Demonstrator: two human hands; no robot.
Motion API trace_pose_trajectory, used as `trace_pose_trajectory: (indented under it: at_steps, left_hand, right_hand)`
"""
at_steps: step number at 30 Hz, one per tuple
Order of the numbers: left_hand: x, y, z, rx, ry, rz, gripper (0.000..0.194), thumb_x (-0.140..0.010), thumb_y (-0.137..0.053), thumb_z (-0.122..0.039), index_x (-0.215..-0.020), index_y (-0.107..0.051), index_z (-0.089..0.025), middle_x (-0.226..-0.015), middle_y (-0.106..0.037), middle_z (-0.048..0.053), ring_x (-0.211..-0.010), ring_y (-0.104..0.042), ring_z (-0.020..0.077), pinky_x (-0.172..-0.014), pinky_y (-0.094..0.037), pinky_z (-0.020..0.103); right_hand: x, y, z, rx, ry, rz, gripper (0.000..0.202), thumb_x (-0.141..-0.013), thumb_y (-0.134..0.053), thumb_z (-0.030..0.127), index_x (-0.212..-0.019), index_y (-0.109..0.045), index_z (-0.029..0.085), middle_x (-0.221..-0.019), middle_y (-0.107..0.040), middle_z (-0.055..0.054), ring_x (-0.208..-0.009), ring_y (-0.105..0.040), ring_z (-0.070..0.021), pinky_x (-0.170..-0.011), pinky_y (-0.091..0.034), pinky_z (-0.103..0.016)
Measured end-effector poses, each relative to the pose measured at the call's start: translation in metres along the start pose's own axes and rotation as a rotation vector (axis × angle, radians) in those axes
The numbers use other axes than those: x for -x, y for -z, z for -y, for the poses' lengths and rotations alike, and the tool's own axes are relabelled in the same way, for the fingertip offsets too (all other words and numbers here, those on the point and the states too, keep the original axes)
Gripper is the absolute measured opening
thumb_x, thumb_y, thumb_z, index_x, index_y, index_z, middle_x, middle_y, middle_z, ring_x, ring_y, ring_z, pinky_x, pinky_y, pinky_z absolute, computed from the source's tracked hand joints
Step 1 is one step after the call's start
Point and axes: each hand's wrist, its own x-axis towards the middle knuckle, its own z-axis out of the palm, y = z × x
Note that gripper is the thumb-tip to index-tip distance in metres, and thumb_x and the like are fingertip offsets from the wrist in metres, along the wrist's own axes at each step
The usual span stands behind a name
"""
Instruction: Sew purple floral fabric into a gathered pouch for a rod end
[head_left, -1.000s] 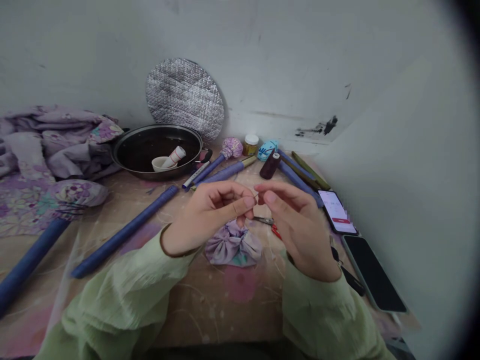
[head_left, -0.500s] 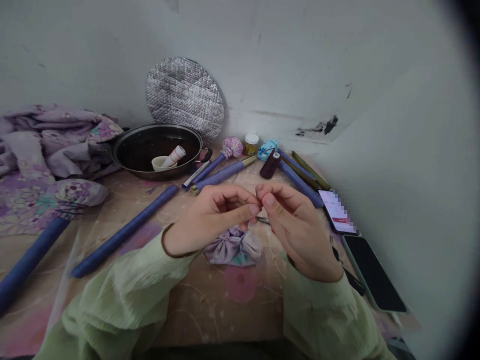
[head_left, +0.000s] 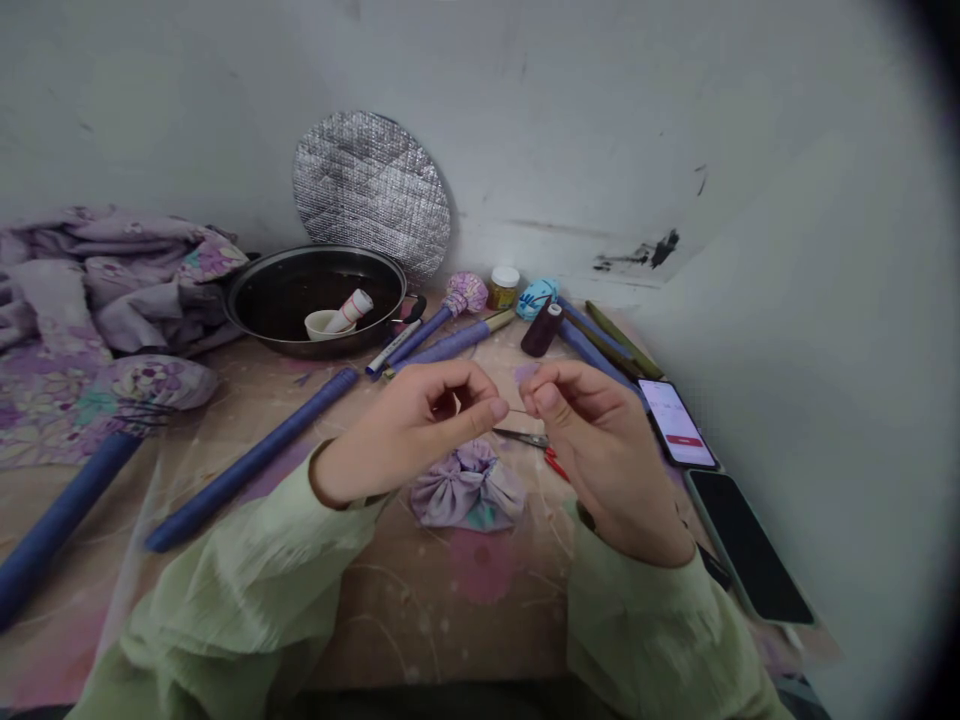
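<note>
Both hands hover over the middle of the table, a small gap between them. My left hand point(head_left: 427, 425) pinches thumb against forefinger; a thin dark line, like a thread or needle, shows by its fingertips. Opposite it, my right hand point(head_left: 600, 440) also pinches, but whatever it holds is too small to name. Below them lies a gathered purple floral cloth piece point(head_left: 469, 490). Scissors point(head_left: 529, 438) with red handles rest on the table behind the gap, partly hidden by my right hand. A dark thread spool point(head_left: 541, 330) stands farther back.
A black pan point(head_left: 315, 300) holds a small white cup and a roll. Purple fabric point(head_left: 112, 290) is heaped at the left. Blue-wrapped sticks point(head_left: 255, 460) lie about. Two phones point(head_left: 679, 425) are at the right; a silver disc point(head_left: 371, 190) leans on the wall.
My hands have moved apart from each other, mostly the left one shifting left. More of the scissors, with their red handles, now shows between them.
</note>
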Motion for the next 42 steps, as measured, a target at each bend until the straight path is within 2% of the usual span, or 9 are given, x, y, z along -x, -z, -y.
trace_pose_trajectory:
  at_steps: [3, 6, 16, 26, 31, 36, 39, 42]
  left_hand:
    - [0.002, 0.006, -0.003, -0.063, -0.011, 0.002, 0.023, -0.081, -0.055, -0.032, -0.07, -0.056, -0.012, -0.062, -0.048, -0.001, -0.055, -0.04, 0.0072, -0.048, -0.032, 0.019]
    - [0.004, 0.01, -0.006, -0.108, -0.016, -0.023, 0.022, -0.081, -0.055, -0.032, -0.069, -0.056, -0.013, -0.061, -0.049, -0.001, -0.053, -0.04, 0.007, -0.047, -0.031, 0.019]
    - [0.003, 0.011, -0.005, -0.232, -0.06, -0.033, 0.022, -0.08, -0.057, -0.031, -0.068, -0.062, -0.013, -0.058, -0.054, -0.001, -0.053, -0.043, 0.0066, -0.05, -0.033, 0.018]
    - [0.002, 0.012, -0.002, -0.327, -0.073, -0.063, 0.027, -0.08, -0.058, -0.036, -0.064, -0.061, -0.013, -0.056, -0.055, -0.002, -0.052, -0.043, 0.0067, -0.049, -0.032, 0.019]
    - [0.001, 0.012, 0.001, -0.369, -0.108, -0.051, 0.029, -0.081, -0.056, -0.036, -0.064, -0.061, -0.014, -0.057, -0.057, -0.001, -0.054, -0.046, 0.0072, -0.05, -0.032, 0.019]
    - [-0.002, 0.013, 0.004, -0.406, -0.128, -0.057, 0.026, -0.08, -0.058, -0.034, -0.064, -0.061, -0.014, -0.058, -0.057, -0.002, -0.055, -0.047, 0.0077, -0.052, -0.032, 0.02]
    - [-0.003, 0.013, 0.005, -0.417, -0.129, -0.058, 0.025, -0.08, -0.059, -0.033, -0.064, -0.061, -0.014, -0.057, -0.057, -0.002, -0.054, -0.046, 0.0075, -0.051, -0.031, 0.021]
    - [-0.004, 0.014, 0.007, -0.421, -0.132, -0.046, 0.025, -0.08, -0.058, -0.033, -0.064, -0.061, -0.014, -0.057, -0.057, -0.002, -0.054, -0.045, 0.0077, -0.052, -0.031, 0.021]
  right_hand:
    - [0.0, -0.001, -0.001, 0.027, -0.043, -0.037, 0.011, -0.074, -0.065, 0.028, -0.081, -0.061, 0.021, -0.069, -0.061, 0.002, -0.061, -0.055, -0.0097, -0.056, -0.047, -0.023]
    - [0.0, -0.002, 0.0, 0.056, -0.083, -0.036, 0.013, -0.071, -0.067, 0.027, -0.076, -0.058, 0.02, -0.065, -0.061, 0.002, -0.059, -0.055, -0.0094, -0.055, -0.046, -0.023]
    - [0.0, -0.01, -0.005, 0.198, -0.1, 0.073, 0.008, -0.068, -0.068, 0.024, -0.066, -0.064, 0.018, -0.061, -0.063, 0.001, -0.055, -0.055, -0.01, -0.052, -0.043, -0.023]
    - [0.0, -0.01, -0.003, 0.309, -0.052, 0.218, 0.006, -0.074, -0.064, 0.021, -0.071, -0.069, 0.02, -0.064, -0.066, 0.003, -0.06, -0.057, -0.0108, -0.054, -0.043, -0.023]
    - [0.0, -0.01, -0.004, 0.378, -0.034, 0.26, 0.008, -0.076, -0.061, 0.022, -0.072, -0.067, 0.019, -0.064, -0.063, 0.003, -0.061, -0.055, -0.0108, -0.056, -0.041, -0.023]
    - [0.003, -0.011, -0.007, 0.448, -0.092, 0.268, 0.011, -0.082, -0.051, 0.024, -0.08, -0.06, 0.018, -0.07, -0.059, 0.001, -0.064, -0.05, -0.0114, -0.056, -0.039, -0.025]
    - [0.003, -0.012, -0.009, 0.427, -0.108, 0.263, 0.01, -0.083, -0.049, 0.024, -0.081, -0.057, 0.018, -0.074, -0.057, 0.0, -0.068, -0.05, -0.0123, -0.06, -0.04, -0.026]
    - [0.0, -0.013, -0.014, 0.272, -0.173, 0.324, 0.011, -0.083, -0.052, 0.028, -0.08, -0.057, 0.019, -0.076, -0.056, 0.0, -0.071, -0.05, -0.0126, -0.064, -0.041, -0.027]
